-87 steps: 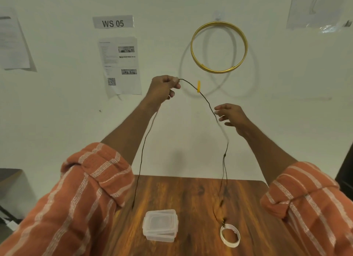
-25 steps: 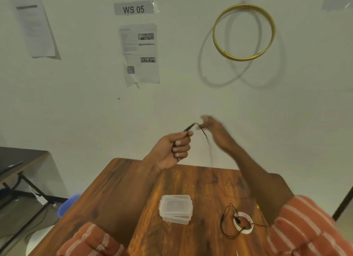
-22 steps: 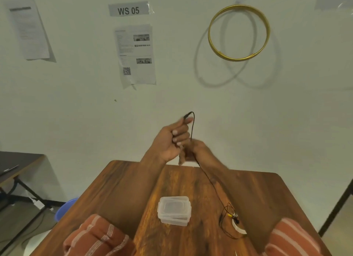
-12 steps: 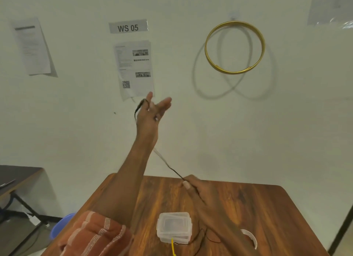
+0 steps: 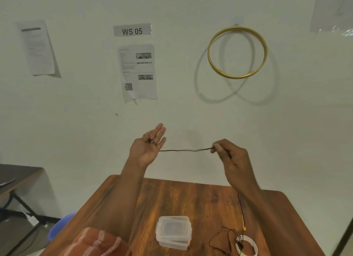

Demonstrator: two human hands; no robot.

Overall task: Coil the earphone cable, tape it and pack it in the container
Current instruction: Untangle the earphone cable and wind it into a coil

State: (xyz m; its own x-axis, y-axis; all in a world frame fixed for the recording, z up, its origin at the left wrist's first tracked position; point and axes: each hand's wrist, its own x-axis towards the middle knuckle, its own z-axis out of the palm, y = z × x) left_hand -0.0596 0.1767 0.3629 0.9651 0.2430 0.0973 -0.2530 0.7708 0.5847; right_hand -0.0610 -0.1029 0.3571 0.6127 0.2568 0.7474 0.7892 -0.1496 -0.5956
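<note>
Presently the left hand (image 5: pixel 146 149) was raised above the far edge of the worktop (image 5: pixel 191 202), palm up, fingers straight; the plug end of the earphone cable (image 5: pixel 184 150) sat caught between those fingers, more lodged than gripped. The right hand (image 5: pixel 230 154) had its grip closed on the cable, thumb and forefinger pinching it, a short span drawn roughly level between the two hands. From the right hand the cable ran down past the wrist to the worktop, where the slack lay in a loose tangle near the right near corner, draped against the tape roll (image 5: pixel 246 245). A yellow tag (image 5: pixel 244 225) showed on the hanging run. The lidded container (image 5: pixel 173 232) sat close to the near edge, left of the tangle, not touching it. Risks, as judged: the plug end could slip from the straight fingers if the right hand pulled harder, undoing the start of the coil. The trailing slack might snag on the tape roll and drag it off the worktop. The tangle could knot as it fed upward, giving uneven loops too bulky for the container.
</note>
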